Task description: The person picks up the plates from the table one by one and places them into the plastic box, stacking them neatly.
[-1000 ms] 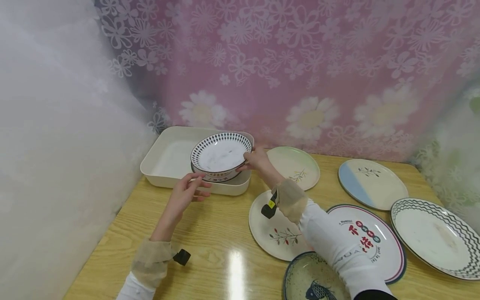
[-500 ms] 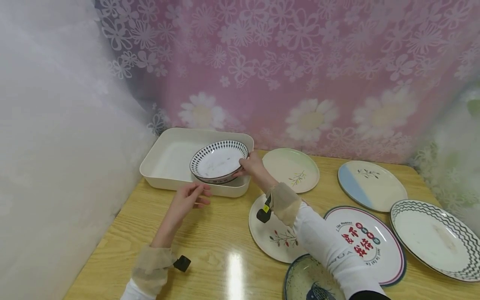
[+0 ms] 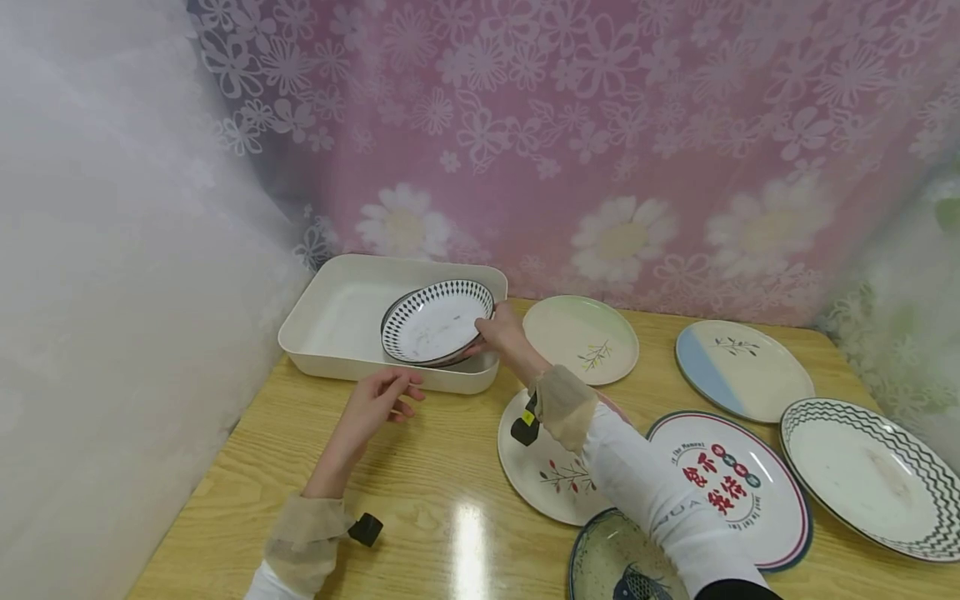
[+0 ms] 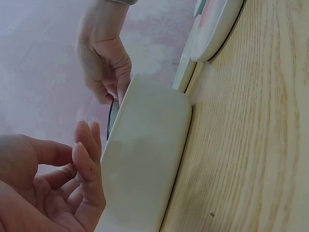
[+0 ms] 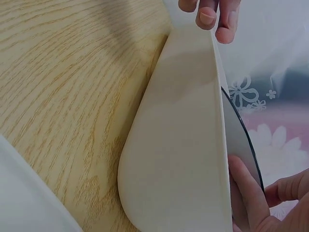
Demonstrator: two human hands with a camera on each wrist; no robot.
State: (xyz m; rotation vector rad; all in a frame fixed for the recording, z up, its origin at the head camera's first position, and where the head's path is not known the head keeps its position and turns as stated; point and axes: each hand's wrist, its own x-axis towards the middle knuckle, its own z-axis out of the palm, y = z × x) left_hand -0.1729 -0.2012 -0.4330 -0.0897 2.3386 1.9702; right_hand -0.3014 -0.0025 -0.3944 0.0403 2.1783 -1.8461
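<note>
In the head view, a white shallow bowl (image 3: 435, 325) with a black diamond pattern round its rim tilts toward the left inside a cream tub (image 3: 300, 337). My right hand (image 3: 504, 332) pinches its right edge; in the right wrist view the thumb and fingers (image 5: 248, 191) sit on either side of the bowl's dark rim (image 5: 244, 140). Beneath this bowl, the dark edge of another dish shows, mostly hidden. My left hand (image 3: 373, 404) hovers by the tub's front wall, fingers loosely bent with nothing between them, as the left wrist view also shows (image 4: 58, 188).
Several plates lie on the wooden table (image 3: 420, 500) to the right: a green-tinted one (image 3: 577, 325), a blue-and-cream one (image 3: 750, 379), one with red characters (image 3: 772, 517), a wavy-rimmed one (image 3: 855, 467), a twig-patterned one (image 3: 532, 450) and a fish plate (image 3: 600, 558).
My right hand has lowered the bowl into the tub and tipped it leftward, moving slightly left and down. My left hand has drawn back a little from the tub's front edge.
</note>
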